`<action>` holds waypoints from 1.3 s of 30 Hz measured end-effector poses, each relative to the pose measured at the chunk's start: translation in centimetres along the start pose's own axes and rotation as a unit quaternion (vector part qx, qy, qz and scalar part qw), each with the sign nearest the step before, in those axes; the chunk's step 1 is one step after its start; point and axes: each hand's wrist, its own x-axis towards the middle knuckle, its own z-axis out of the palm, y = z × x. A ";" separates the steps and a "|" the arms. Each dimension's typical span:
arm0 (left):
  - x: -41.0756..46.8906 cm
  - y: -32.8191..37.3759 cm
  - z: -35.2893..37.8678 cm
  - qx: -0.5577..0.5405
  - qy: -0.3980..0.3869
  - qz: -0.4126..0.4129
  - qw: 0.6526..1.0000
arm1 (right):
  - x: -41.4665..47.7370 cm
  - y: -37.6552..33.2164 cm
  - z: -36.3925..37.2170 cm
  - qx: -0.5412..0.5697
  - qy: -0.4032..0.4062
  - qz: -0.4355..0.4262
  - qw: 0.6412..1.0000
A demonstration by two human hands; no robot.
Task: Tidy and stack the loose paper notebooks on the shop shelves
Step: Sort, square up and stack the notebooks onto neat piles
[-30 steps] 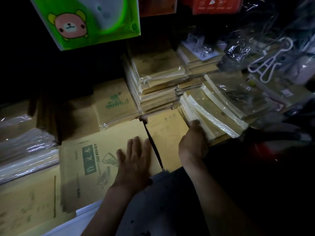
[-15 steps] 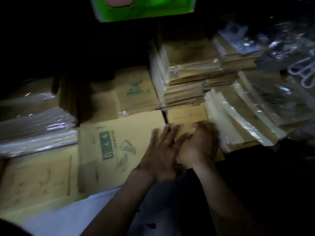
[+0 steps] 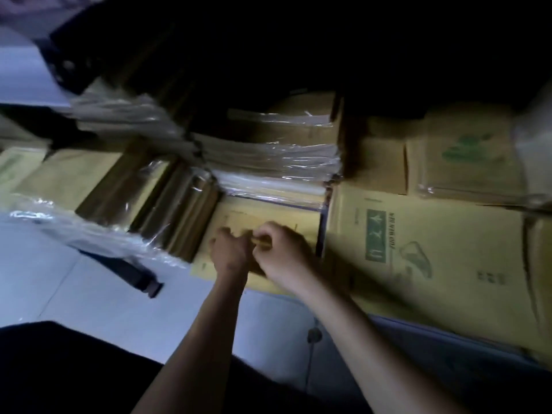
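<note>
Two hands are recorded knuckle to knuckle, left hand [image 3: 230,253] and right hand [image 3: 283,253], fingers curled over a yellow notebook [image 3: 239,216] lying flat beneath them. Whether its edge is pinched cannot be told: motion blur. Just beyond the hands, a plastic-wrapped stack [image 3: 268,162] is partly lost in shadow.

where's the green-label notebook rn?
Head view, right of centre: the green-label notebook lies flat, just right of the right hand, with the plastic-wrapped stack up-left of it.
</note>
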 end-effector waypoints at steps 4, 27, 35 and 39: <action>1.2 -4.4 -1.6 0.090 0.016 -0.021 0.996 | 1.5 2.8 5.1 -0.026 -0.020 0.127 0.991; -1.6 6.1 -11.4 -0.198 -0.096 0.373 0.901 | 2.1 -2.1 -1.9 0.088 0.217 -0.071 0.970; -6.5 7.7 -4.6 -0.168 -0.318 0.285 0.889 | -1.9 0.2 -12.1 0.233 0.212 0.020 0.949; -11.1 9.8 0.5 -0.084 -0.420 0.269 0.863 | -5.9 5.0 -19.2 0.028 0.131 0.154 0.979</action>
